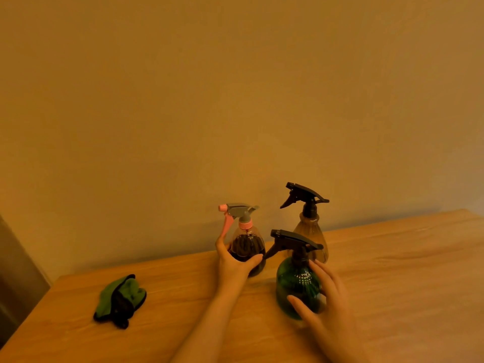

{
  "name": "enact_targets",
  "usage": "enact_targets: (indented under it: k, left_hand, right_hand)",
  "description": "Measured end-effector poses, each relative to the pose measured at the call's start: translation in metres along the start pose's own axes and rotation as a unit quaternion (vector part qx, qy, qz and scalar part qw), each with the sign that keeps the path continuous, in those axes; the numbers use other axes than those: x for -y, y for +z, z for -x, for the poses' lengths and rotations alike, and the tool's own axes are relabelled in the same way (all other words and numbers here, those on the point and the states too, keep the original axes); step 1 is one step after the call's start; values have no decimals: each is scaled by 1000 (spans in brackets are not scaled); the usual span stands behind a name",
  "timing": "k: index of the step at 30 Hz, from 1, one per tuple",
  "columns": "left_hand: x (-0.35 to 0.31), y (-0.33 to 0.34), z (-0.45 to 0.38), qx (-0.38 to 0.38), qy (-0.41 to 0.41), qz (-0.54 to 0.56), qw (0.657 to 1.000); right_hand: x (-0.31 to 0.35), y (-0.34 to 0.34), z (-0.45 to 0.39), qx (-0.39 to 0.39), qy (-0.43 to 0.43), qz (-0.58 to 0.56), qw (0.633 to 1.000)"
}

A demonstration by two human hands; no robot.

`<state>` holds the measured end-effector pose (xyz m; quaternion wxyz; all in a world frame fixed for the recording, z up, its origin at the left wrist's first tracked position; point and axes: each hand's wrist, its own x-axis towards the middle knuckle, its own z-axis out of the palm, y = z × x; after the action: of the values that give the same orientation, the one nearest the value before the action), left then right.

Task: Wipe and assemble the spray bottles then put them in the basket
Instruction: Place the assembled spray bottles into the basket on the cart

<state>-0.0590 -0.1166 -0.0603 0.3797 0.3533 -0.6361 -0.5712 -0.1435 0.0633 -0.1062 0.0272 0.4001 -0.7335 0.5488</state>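
Note:
Three spray bottles stand upright on the wooden table point(392, 271), all with trigger heads on. My left hand point(233, 260) wraps around the dark bottle with the pink and grey trigger head point(246, 244). My right hand point(322, 299) is curled around the right side of the green bottle with a black trigger head point(296, 281), thumb low at its front and fingers by its neck. Behind them, against the wall, stands an amber ribbed bottle with a black trigger head point(311, 226), untouched. No basket is in view.
A crumpled green and black cloth point(119, 301) lies on the table to the left. The table's left edge runs diagonally past it, with a grey surface point(15, 279) beyond. A plain wall point(235, 100) closes the back.

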Motion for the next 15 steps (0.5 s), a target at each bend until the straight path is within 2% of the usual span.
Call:
enact_targets:
  k: [5,10,15]
  left_hand:
    - [-7,-15,34,9,-5,1,1000]
    - [-12,-28,73,16,41,-11,999]
    - [-9,-33,106,5,48,-59,997]
  right_hand:
    - [2,1,2,-4,4,1,1000]
    - [9,-2,12,-14,-8,-18,1000]
    - [27,-11,25,-30,-27,-32,999]
